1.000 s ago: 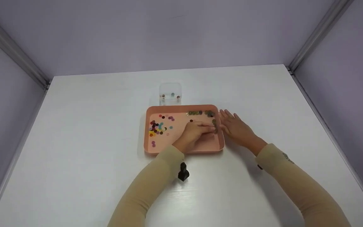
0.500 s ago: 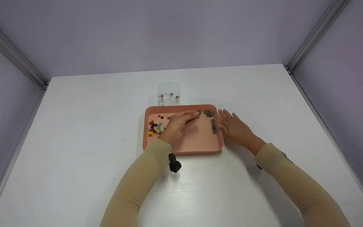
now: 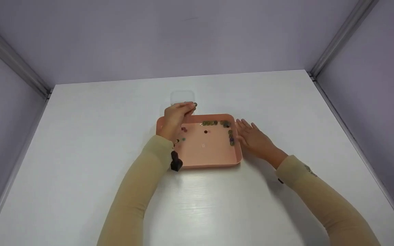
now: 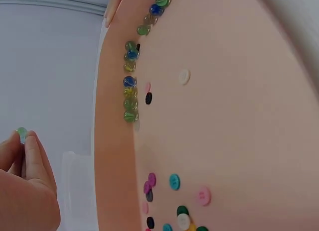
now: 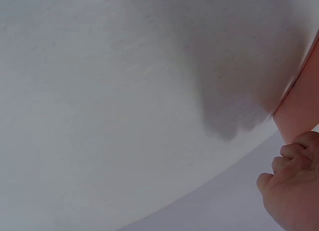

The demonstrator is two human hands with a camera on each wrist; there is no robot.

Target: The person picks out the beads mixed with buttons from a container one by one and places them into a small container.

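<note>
Left hand [image 3: 175, 116] has left the tray [image 3: 204, 164] floor and come up over its far rim, pinching a green marble [image 4: 21, 134] at the fingertips, just above the clear box [image 3: 182, 96]. Drop looks close. Right hand [image 3: 255, 140] unchanged: flat, fingers straight, against the tray's right wall on the surface [image 3: 80, 136].

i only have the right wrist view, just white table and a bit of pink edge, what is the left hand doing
Observer: The left hand is raised over the clear box behind the pink tray, pinching a green marble.
Operator: are there more marbles in the tray
Observer: Yes, a row of marbles lies along the tray's far wall and right wall.
Operator: anything else in it
Observer: Coloured buttons lie loose on the tray's floor.
</note>
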